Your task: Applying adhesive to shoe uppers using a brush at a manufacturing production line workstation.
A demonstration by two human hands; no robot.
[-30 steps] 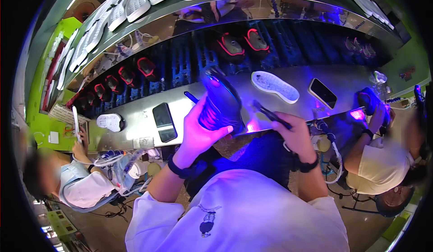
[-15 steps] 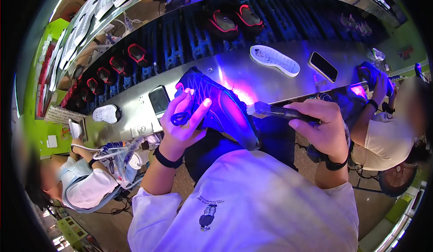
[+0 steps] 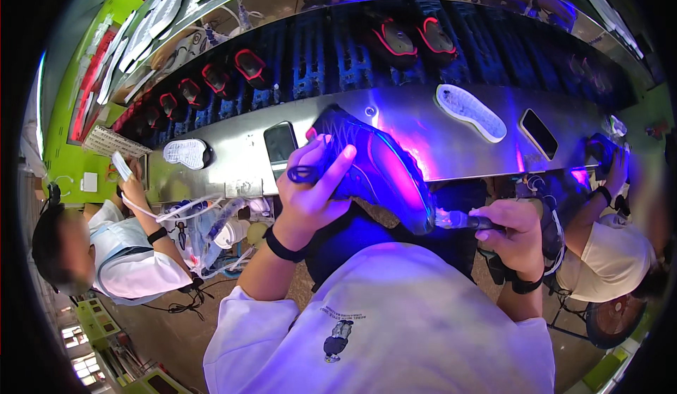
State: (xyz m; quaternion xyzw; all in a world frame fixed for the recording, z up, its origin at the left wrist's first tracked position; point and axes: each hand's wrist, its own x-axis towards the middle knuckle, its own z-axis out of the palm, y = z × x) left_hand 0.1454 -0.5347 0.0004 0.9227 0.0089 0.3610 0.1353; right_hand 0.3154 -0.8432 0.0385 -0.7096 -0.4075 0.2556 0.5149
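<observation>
A dark shoe upper [image 3: 377, 161], lit violet and pink, is tilted over the near edge of the metal bench. My left hand [image 3: 314, 189] grips its upper-left end, with fingers spread along its side and a dark loop, perhaps a lace, by the fingers. In my right hand [image 3: 515, 235] is a brush [image 3: 458, 219] with a dark handle, held from the right. Its bristles are at the lower right end of the shoe upper, touching or very close to it.
On the metal bench [image 3: 240, 158] lie a white shoe sole [image 3: 471, 113], another sole [image 3: 187, 153] and two phones [image 3: 539, 133] [image 3: 281, 144]. Behind runs a dark slatted conveyor [image 3: 338, 63] carrying several red-edged shoe uppers [image 3: 250, 68]. Co-workers sit at left [image 3: 134, 253] and right [image 3: 606, 253].
The brush has moved down along the shoe upper's right edge to its lower end, and my right hand has lowered with it. My left hand keeps its grip. The whole view has shifted.
</observation>
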